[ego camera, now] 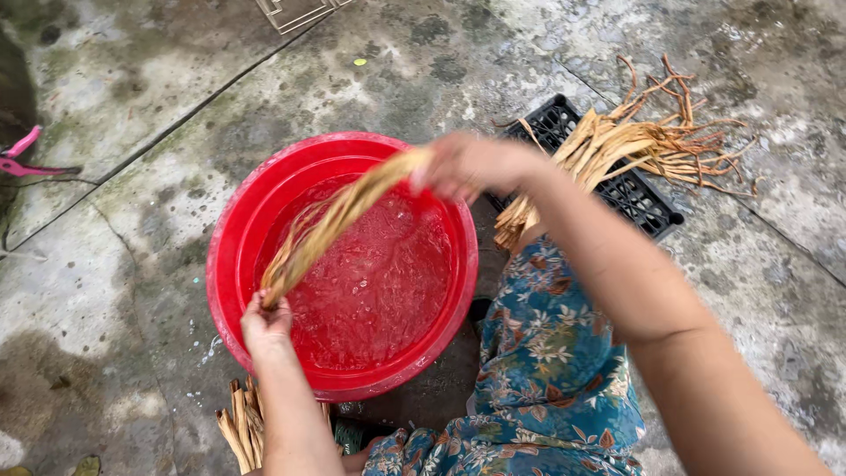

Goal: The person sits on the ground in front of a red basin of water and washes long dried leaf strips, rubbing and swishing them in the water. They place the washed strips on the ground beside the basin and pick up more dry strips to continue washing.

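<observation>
Over the red basin (231, 264) of water, the left hand (264, 324) pinches one end and the right hand (465, 165) grips the other of a wet bundle of tan strips (339, 220) — likely limp, light, slippery — best held at both ends.

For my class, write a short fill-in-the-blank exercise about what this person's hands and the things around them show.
1. Both hands stretch a bundle of tan strips over a ____ basin.
2. The basin holds ____.
3. More strips lie on a ____ plastic crate.
4. The left hand grips the bundle's ____ end; the right hand grips the other.

Missing words: red; water; black; lower
</observation>
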